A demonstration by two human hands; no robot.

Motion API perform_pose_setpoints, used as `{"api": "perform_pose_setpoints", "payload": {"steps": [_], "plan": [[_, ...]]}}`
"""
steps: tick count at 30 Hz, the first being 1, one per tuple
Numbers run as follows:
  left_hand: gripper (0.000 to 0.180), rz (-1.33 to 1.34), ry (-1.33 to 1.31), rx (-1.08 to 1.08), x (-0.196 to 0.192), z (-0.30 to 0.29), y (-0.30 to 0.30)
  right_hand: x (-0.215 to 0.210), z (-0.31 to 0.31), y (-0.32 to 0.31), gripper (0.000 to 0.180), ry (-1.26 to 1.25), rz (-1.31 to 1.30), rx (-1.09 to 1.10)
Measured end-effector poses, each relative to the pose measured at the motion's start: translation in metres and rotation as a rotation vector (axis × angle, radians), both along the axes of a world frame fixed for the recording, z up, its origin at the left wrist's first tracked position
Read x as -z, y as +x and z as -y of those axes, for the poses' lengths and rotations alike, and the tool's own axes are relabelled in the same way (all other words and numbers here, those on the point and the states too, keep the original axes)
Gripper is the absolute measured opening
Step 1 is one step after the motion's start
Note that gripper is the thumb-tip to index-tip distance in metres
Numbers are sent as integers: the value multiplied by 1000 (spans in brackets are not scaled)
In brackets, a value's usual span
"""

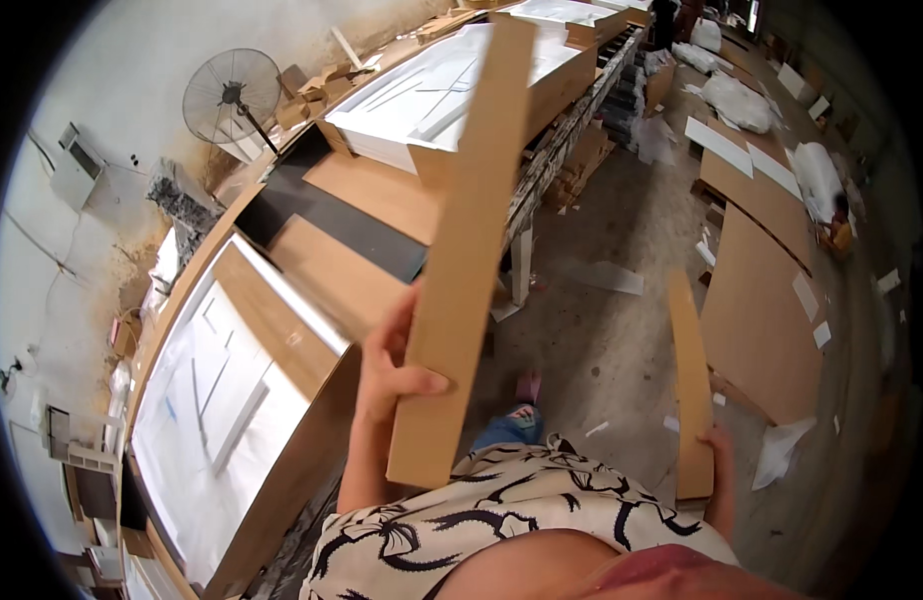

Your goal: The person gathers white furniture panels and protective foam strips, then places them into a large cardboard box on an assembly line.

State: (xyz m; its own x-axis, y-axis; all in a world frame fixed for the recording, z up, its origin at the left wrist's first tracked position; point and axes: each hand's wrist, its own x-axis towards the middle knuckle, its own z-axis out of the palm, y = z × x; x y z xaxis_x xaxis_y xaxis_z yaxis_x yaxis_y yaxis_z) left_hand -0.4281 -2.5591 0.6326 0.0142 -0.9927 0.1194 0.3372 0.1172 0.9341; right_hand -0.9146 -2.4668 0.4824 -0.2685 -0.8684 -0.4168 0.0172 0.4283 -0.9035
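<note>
My left hand (394, 372) grips a long brown cardboard strip (469, 230) near its lower end, thumb across the front face. The strip stands tilted, its top leaning away to the right. On my other side, my right hand (720, 455) is closed around the outer edge of a second, narrower cardboard strip (689, 385), held low over the floor; most of its fingers are hidden behind it. Nearest to my left hand is a large open carton (282, 480) on the bench, holding white sheets and thin strips (222, 390).
Farther along the bench lie flat brown panels (372, 190) and another open carton (552, 110) with white contents. A stand fan (232, 95) is by the wall. To the right, large cardboard sheets (762, 310) and plastic-wrapped bundles (737, 103) cover the floor. A person (839, 225) is at the far right.
</note>
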Motion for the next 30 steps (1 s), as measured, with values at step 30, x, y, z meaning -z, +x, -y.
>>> {"api": "perform_pose_setpoints", "payload": {"steps": [30], "plan": [[79,127,205,-998,1,586,-35,-190,1047,26,58,-419,439,-773]]}}
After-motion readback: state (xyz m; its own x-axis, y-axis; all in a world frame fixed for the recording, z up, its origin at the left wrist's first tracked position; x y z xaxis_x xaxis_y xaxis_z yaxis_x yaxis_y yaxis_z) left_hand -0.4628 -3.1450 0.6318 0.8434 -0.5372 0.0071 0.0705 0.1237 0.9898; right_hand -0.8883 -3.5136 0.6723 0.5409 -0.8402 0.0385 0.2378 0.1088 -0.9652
